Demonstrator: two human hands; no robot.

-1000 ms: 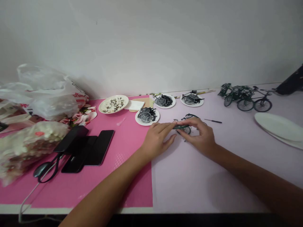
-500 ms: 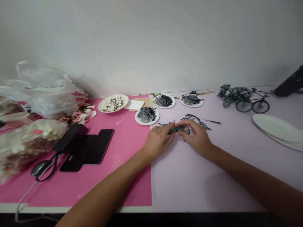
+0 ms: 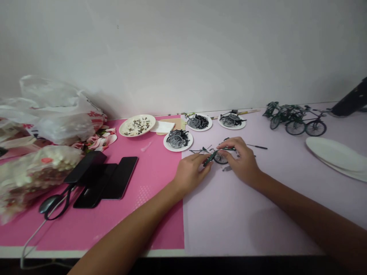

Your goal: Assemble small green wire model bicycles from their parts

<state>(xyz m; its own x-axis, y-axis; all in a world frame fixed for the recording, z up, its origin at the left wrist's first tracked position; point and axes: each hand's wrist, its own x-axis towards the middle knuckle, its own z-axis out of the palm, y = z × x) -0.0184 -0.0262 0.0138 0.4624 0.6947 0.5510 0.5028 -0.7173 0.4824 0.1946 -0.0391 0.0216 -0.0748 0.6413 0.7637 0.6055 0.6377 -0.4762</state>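
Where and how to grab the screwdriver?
I'd pinch the screwdriver by its thicker dark handle, the end farther from the right hand. Come from above, fingers closing across its length from the near and far sides: it lies flat, roughly left to right, and the thin shaft offers less to hold.

Dim rm, soft shadows, edges prob. warped

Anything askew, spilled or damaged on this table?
No spill visible. White cable droops over the front edge, so it could snag. The white plates at right are stacked off-centre. Green part in the left hand is too small to check for damage.
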